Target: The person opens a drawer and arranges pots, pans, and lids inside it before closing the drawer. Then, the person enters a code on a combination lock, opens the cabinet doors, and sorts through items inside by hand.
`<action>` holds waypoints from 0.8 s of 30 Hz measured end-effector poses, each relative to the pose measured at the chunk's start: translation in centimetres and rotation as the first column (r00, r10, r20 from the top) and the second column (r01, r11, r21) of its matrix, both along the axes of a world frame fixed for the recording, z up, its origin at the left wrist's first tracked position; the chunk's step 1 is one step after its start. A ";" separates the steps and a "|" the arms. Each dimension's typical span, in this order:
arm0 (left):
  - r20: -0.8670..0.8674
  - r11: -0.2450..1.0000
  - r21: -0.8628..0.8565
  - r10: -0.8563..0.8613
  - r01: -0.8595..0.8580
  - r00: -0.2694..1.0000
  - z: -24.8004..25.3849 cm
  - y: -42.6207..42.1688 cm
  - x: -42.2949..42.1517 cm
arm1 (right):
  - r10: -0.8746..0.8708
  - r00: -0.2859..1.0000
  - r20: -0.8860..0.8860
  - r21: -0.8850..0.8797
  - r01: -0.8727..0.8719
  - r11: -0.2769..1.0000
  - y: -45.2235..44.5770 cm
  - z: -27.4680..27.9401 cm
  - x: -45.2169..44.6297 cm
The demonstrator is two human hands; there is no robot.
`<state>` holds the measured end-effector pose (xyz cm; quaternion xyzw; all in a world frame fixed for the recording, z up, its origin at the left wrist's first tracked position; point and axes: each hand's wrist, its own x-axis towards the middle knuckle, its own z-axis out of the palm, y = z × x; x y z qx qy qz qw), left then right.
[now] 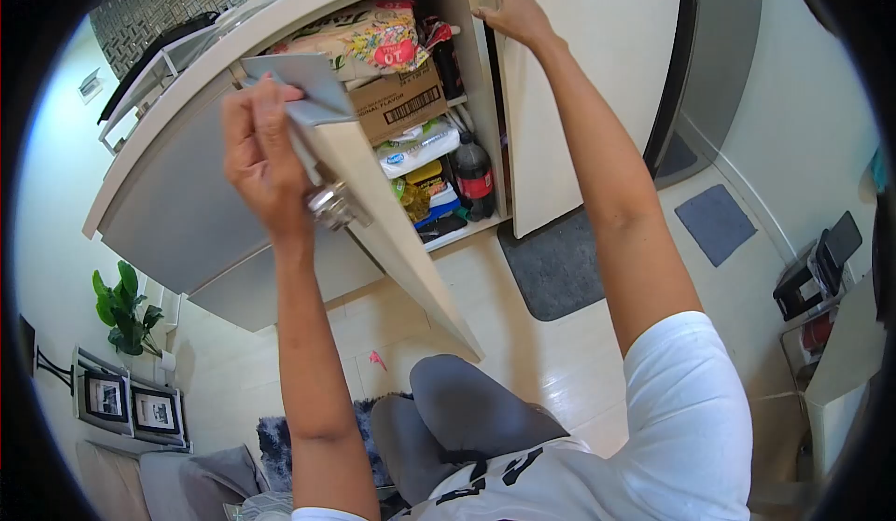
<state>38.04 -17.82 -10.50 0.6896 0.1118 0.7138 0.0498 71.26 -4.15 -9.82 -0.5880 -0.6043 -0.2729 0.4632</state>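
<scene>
My left hand (264,148) is closed around the upper edge of the left cabinet door (401,227), which stands swung out toward me. At the top corner of the right cabinet door (588,92), my right hand (518,15) has its fingers curled on the edge; that door is ajar. Between them the cabinet shelves show a floral plastic package (350,41) on top of a cardboard box (403,103) with a barcode. Lower down are a white soft pack (418,151), a dark soda bottle (473,180) with a red label and a yellow-topped item (425,174).
A grey mat (551,269) lies below the right door, and a smaller mat (715,223) is by the wall. The fridge (723,27) stands at the right. A plant (126,306) and picture frames (131,404) are at left. A shaggy rug (275,446) lies near my legs.
</scene>
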 end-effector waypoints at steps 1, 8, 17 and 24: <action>0.052 0.999 -0.028 -0.018 0.020 0.998 0.0 -0.1 -0.8 | -0.007 1.000 -0.001 -0.006 0.007 1.000 -0.8 0.0 -0.3; -0.011 0.974 -0.125 -0.191 0.188 0.982 0.3 -1.0 -7.0 | 0.063 0.998 -0.006 -0.097 -0.063 0.993 -9.2 0.9 -0.7; 0.018 1.000 0.007 0.028 -0.028 0.999 -0.9 1.6 -14.2 | -0.197 0.969 0.149 -0.140 0.217 0.966 -17.5 2.9 0.7; 0.086 0.991 0.053 0.120 -0.125 0.989 -1.3 0.3 -16.5 | -0.434 0.901 0.023 -0.045 0.435 0.900 -21.5 2.4 4.7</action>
